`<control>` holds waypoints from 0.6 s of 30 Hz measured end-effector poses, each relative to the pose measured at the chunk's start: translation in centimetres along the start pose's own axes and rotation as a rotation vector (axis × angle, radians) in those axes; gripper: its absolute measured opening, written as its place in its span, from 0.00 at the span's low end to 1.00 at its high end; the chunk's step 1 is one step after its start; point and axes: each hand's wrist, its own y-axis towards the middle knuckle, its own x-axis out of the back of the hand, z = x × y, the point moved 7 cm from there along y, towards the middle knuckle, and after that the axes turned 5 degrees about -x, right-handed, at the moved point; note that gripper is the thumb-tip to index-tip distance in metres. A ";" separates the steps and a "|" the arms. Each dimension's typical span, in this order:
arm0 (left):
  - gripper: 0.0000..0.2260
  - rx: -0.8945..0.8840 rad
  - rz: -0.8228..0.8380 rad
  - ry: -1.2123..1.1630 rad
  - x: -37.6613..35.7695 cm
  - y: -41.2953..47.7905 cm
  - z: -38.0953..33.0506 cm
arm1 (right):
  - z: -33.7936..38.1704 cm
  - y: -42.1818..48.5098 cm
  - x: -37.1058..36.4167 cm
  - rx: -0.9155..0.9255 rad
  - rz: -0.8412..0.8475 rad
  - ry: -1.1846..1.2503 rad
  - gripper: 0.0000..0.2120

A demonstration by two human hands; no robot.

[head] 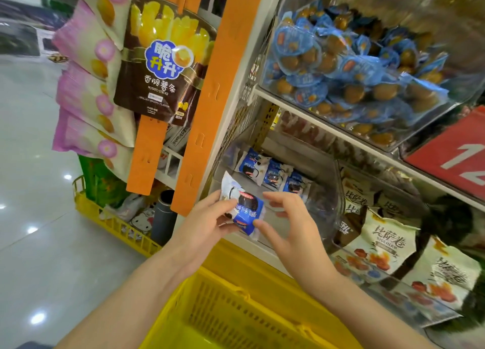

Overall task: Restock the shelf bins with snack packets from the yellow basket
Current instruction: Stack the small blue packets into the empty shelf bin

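Observation:
My left hand point(207, 221) holds a blue and white snack packet point(242, 207) between thumb and fingers, at the front lip of a clear shelf bin point(328, 191). My right hand point(291, 225) hovers just right of the packet with spread fingers, its thumb tip near the packet's lower corner. Three matching blue packets point(273, 174) lie at the back of that bin. The yellow basket point(236, 304) sits below my forearms; the part of its inside that shows looks bare.
An upper bin point(354, 65) holds several blue packets of brown balls. To the right, a bin point(388, 246) of cream packets. Orange hanging strips point(207, 99) with chip bags stand left of the shelf. A second yellow crate point(110, 222) sits on the floor.

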 end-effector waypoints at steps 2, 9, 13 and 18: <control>0.13 -0.014 0.013 0.023 0.0 0.0 -0.1 | -0.9 0.3 -0.1 -0.136 0.053 0.129 0.20; 0.13 -0.015 -0.041 0.041 0.4 0.4 0.1 | -1.2 0.0 -1.8 -0.361 0.268 0.464 0.10; 0.20 0.003 0.057 0.119 -0.2 0.2 0.8 | -2.0 -0.3 -2.4 -0.473 0.211 0.765 0.11; 0.10 -0.081 -0.021 0.307 0.5 0.2 0.6 | -2.6 -0.5 -2.6 -0.461 0.258 0.641 0.14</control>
